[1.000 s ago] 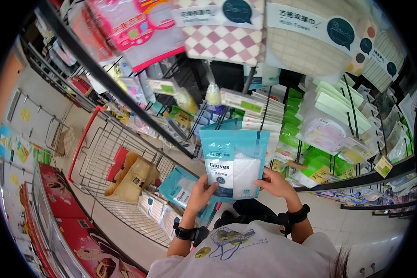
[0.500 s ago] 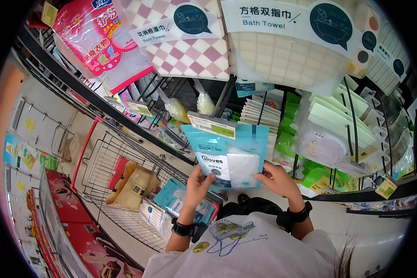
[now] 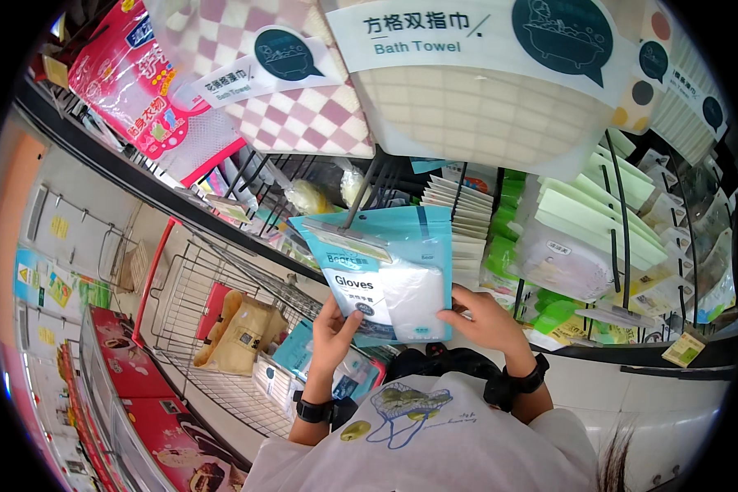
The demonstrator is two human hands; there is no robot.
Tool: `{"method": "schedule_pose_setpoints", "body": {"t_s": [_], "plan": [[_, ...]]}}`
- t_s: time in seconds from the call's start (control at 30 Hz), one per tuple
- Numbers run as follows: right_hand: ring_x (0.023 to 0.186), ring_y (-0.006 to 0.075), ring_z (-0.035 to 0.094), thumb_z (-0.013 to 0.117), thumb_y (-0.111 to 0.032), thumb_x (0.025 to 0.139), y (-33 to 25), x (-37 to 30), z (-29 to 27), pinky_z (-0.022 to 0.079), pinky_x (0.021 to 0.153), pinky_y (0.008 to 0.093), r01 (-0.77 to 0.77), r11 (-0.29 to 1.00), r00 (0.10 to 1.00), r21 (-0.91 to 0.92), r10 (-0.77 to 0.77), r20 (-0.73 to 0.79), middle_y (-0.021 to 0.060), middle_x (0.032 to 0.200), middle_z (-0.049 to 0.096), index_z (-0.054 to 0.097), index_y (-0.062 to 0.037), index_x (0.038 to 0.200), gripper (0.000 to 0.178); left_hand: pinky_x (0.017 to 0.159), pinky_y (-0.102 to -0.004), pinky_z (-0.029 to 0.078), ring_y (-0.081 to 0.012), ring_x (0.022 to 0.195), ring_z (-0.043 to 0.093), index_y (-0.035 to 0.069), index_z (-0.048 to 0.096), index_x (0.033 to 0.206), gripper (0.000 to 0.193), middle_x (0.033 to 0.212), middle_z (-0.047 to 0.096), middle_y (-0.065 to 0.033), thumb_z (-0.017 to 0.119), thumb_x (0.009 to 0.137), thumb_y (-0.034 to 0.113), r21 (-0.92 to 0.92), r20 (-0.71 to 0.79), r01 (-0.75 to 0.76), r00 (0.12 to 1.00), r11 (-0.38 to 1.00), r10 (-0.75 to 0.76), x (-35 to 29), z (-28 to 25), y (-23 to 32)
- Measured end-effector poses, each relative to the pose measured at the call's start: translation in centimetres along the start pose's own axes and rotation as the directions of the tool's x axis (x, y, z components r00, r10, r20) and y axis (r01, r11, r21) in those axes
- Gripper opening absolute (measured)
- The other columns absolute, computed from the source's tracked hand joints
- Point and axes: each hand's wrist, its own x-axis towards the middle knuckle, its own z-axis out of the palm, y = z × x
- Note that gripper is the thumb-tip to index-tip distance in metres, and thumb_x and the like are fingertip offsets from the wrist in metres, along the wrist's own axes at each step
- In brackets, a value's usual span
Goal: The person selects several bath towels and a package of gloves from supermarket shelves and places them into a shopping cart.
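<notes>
A flat teal packet of gloves (image 3: 418, 295) with a clear window showing white contents is held in front of me at the rack. My left hand (image 3: 332, 334) grips its lower left edge, thumb across the front. At the lower right edge my right hand (image 3: 485, 324) pinches it between thumb and fingers. A hook with a tilted price tag (image 3: 348, 239) reaches over the packet's upper part; whether the packet hangs on it I cannot tell.
Large bath towel packs (image 3: 467, 98) hang above, with packs on hooks (image 3: 582, 246) to the right. At left stands a wire shopping cart (image 3: 180, 328) holding a brown paper bag (image 3: 242, 332) and another teal packet (image 3: 295, 348). A red freezer cabinet (image 3: 139, 361) is beyond it.
The glove packet has shifted left along with my hands, both still gripping it. The price tag over it has tipped more edge-on. The view has also turned slightly.
</notes>
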Motion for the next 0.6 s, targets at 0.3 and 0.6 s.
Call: {"method": "schedule_pose_setpoints", "body": {"t_s": [0.3, 0.6], "plan": [[0.067, 0.0258, 0.059, 0.057, -0.016, 0.079, -0.6, 0.2, 0.1, 0.045, 0.060, 0.0317, 0.024, 0.998, 0.999, 0.050, -0.027, 0.045, 0.0144, 0.077, 0.057, 0.050, -0.0008, 0.099, 0.026, 0.075, -0.0189, 0.038, -0.0080, 0.088, 0.050, -0.004, 0.035, 0.122, 0.042, 0.100, 0.055, -0.0058, 0.049, 0.083, 0.003, -0.001, -0.044, -0.004, 0.999, 1.000, 0.004, 0.1, 0.0, 0.9], [0.074, 0.0248, 0.061, 0.057, -0.017, 0.079, 0.4, 0.3, 0.3, 0.047, 0.069, 0.0314, 0.007, 0.991, 0.999, 0.132, -0.014, 0.049, 0.0142, 0.084, 0.060, 0.049, -0.0007, 0.104, 0.031, 0.077, -0.0196, 0.038, -0.0084, 0.091, 0.049, -0.005, 0.033, 0.124, 0.043, 0.105, 0.053, -0.0062, 0.048, 0.084, 0.004, 0.000, -0.041, -0.033, 0.999, 0.999, 0.033, 0.2, 0.2, 0.8]]}}
